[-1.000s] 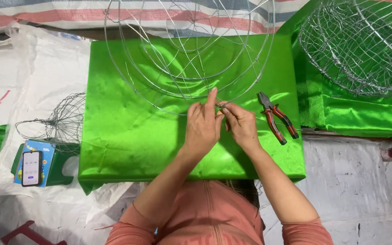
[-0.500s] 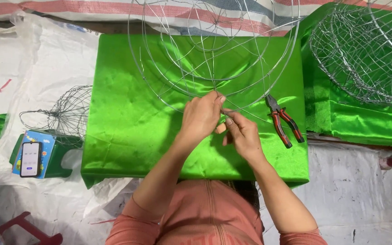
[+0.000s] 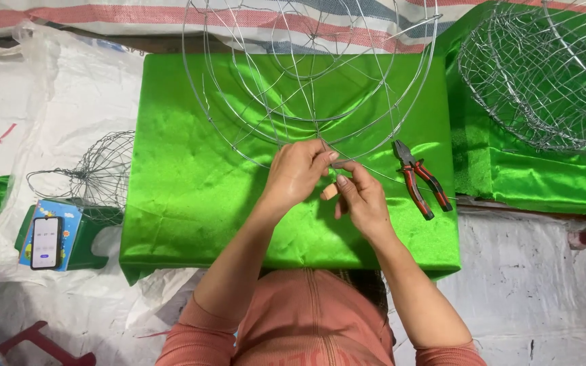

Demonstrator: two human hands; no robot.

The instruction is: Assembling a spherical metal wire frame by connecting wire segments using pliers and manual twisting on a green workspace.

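A round wire frame of thin silver wire lies on a block covered in shiny green cloth. My left hand and my right hand meet at the frame's near rim, both pinching the wire between fingers and thumb. One finger of my right hand wears a tan bandage. Red-handled pliers lie on the cloth just right of my right hand, untouched.
A finished wire basket rests on more green cloth at the right. A smaller wire basket lies at the left on white plastic sheeting, beside a phone on a small box. A red stool leg shows at bottom left.
The view has shifted so the block sits more to the centre. Both hands stay together on the wire rim, with the fingers slightly rearranged.
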